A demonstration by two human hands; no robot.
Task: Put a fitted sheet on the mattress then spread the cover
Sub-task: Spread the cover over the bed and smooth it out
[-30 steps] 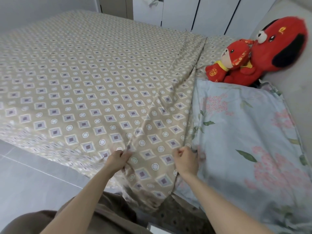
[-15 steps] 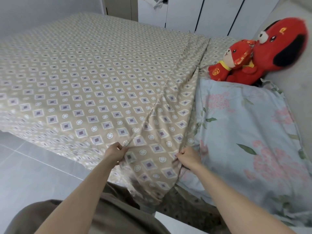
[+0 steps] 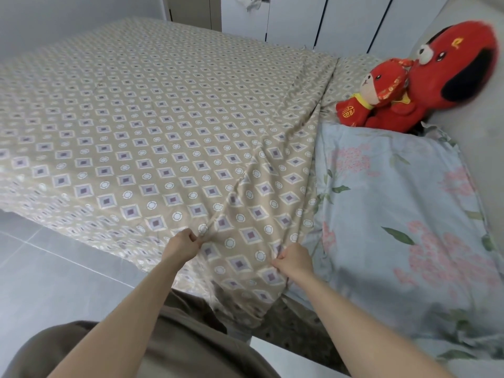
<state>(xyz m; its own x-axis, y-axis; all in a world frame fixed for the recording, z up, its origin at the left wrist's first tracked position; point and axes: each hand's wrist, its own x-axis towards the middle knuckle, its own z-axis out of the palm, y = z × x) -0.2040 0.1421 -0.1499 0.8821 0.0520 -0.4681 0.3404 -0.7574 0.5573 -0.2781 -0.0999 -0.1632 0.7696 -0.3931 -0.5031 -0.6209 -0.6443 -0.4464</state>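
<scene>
The beige cover [image 3: 163, 126], printed with purple diamonds and white rings, is lying across the bed from nine o'clock to twelve o'clock, and its near corner is hanging over the bed's edge at six o'clock. Both hands are working at that corner. The left hand [image 3: 182, 245], just left of centre, is pinching a raised fold of the cover between thumb and curled fingers. The right hand [image 3: 293, 261], near it toward five o'clock, is gripping the cover's edge with fingers curled tight, just beside a pale blue floral pillow [image 3: 409, 214] that is filling the three to four o'clock area. Creases are running from the two grips up toward one o'clock.

At two o'clock a small red plush toy [image 3: 373, 91] is leaning against a larger red plush dog [image 3: 450, 66]. The small toy's sleeve is carrying a gold character in a ring, too blurred to read; the dog's forehead is bearing a gold mark, also unreadable. White cupboard doors [image 3: 294, 17] are standing at twelve o'clock, and grey floor tiles [image 3: 54, 268] are showing at eight o'clock.
</scene>
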